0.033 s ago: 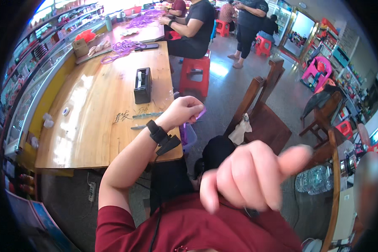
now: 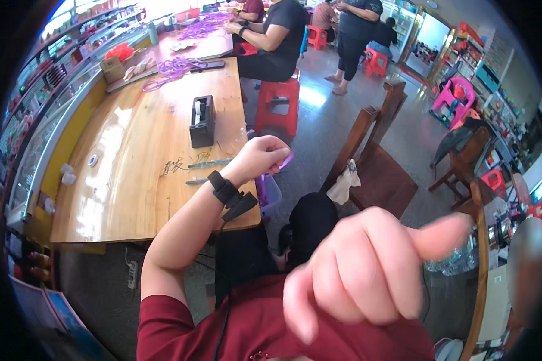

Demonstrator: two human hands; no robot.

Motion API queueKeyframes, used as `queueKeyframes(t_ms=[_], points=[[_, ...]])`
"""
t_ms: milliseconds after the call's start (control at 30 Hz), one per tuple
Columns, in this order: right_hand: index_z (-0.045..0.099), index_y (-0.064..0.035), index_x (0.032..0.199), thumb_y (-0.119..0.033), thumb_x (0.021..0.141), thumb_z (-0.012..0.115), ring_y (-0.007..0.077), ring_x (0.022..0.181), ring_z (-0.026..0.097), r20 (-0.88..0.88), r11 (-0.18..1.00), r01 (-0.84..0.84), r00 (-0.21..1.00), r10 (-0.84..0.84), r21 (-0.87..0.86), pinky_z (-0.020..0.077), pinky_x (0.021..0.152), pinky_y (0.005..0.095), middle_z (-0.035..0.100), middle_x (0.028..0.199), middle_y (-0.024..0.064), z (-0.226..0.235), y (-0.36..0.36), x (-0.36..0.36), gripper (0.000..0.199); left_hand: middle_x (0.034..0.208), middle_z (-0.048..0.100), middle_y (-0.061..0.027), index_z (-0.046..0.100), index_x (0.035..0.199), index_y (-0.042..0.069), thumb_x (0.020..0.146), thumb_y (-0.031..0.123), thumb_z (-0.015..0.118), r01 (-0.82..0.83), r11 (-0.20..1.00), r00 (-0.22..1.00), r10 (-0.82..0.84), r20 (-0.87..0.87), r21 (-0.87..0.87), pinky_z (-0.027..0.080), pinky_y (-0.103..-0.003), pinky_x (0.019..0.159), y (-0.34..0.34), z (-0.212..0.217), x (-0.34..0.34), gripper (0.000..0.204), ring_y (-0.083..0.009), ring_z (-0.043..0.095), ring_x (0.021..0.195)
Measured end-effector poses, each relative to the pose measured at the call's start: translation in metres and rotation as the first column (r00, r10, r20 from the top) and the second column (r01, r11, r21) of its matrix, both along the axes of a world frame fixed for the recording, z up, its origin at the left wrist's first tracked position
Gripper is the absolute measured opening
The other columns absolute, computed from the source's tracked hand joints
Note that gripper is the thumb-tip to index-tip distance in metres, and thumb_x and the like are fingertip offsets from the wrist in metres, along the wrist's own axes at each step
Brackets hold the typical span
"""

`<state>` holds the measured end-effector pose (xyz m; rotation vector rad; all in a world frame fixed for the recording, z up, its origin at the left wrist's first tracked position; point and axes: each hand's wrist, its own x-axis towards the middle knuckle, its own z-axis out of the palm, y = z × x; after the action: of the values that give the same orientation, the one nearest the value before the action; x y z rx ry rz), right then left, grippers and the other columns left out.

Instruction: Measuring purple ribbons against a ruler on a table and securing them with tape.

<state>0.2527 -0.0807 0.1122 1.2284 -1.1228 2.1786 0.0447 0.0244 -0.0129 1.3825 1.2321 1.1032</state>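
My left hand (image 2: 264, 157), with a black band and clip at its wrist, reaches past the table's right edge. Its fingers pinch a thin purple strip (image 2: 287, 161), mostly hidden by the hand. Below it, a translucent tub (image 2: 271, 195) with purple stuff inside stands beside the table. Close in front of my chest, my right hand (image 2: 364, 271) looms large and slightly blurred. Its middle fingers curl in, while a digit at either side sticks out. Whatever it holds, if anything, is hidden.
The wooden table (image 2: 120, 180) carries a black tape dispenser (image 2: 203, 122), two slim tools (image 2: 209, 163) and tangled purple strips (image 2: 174, 69). Right of me stands a wooden chair (image 2: 373, 180) with a cloth (image 2: 345, 182). A red stool (image 2: 277, 108) and several people are farther back.
My right hand appears larger and has shifted slightly down and right, covering more of the clear bottles. My left hand keeps its pinch on the purple strip, nearly still.
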Motion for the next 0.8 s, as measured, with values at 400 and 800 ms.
queueKeyframes(t_ms=[400, 800], points=[[0.059, -0.007, 0.06, -0.062, 0.097, 0.042, 0.0154, 0.045, 0.037, -0.011, 0.858, -0.503, 0.863, 0.504, -0.102, 0.0353, 0.049, 0.0325, 0.056, 0.06, 0.0018, 0.046, -0.014, -0.025, 0.069, 0.078, 0.061, 0.0003, 0.066, 0.103, 0.0, 0.096, 0.019, 0.063, -0.082, 0.997, 0.996, 0.081, -0.038, -0.002, 0.047, -0.021, 0.059, -0.004, 0.005, 0.002, 0.02, -0.0064, 0.057, 0.065], [0.062, -0.0104, 0.064, -0.074, 0.092, 0.036, 0.0187, 0.051, 0.047, -0.326, 0.899, -0.4, 0.886, 0.329, -0.18, 0.0425, 0.056, 0.0329, 0.058, 0.064, 0.0017, 0.013, -0.033, -0.029, 0.074, 0.081, 0.062, -0.0013, 0.066, 0.102, -0.002, 0.095, 0.019, 0.065, -0.087, 0.996, 0.996, 0.087, -0.032, -0.026, 0.05, -0.022, 0.06, -0.006, -0.001, -0.005, 0.022, -0.0077, 0.058, 0.066]])
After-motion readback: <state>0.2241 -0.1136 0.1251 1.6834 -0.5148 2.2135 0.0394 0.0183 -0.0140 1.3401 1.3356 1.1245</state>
